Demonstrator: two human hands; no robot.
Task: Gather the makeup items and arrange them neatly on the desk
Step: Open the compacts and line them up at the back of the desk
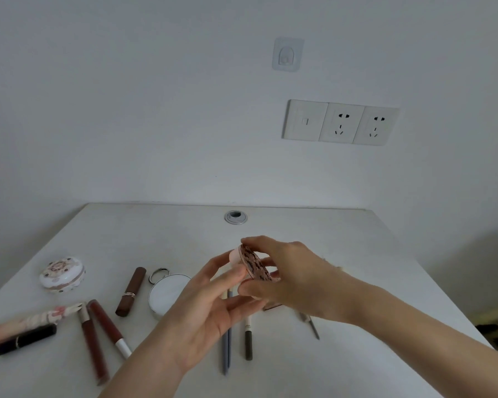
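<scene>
The left hand (210, 305) comes up from the bottom edge, palm up. Its lower fingers are spread and nearly straight, while its thumb and forefinger pinch the pink edge of the patterned compact (255, 262). The right hand (293, 280) reaches in from the right and clamps the same compact, fingers curled over the top rim and thumb under it.

The compact is held in the air above the middle of the desk (357, 254), touching nothing on it. It is tipped up on edge. The dark speckled face is turned towards the left hand, and its visible span slants from upper left down to lower right.

Directly under the hands lie a blue-grey pencil (227, 349) and an olive pencil (248, 340), side by side, with their long axes running towards the camera. The hands cover their far ends.

A white round case (167, 294) is half hidden behind the left hand, with a metal ring (158, 274) at its far edge. Further left lie a brown lipstick (131, 291), two red gloss tubes (94, 340), a black lipstick (26, 343), a pink tube (26, 323) and a floral round box (62, 274). A thin grey tool (311, 326) shows under the right wrist.
</scene>
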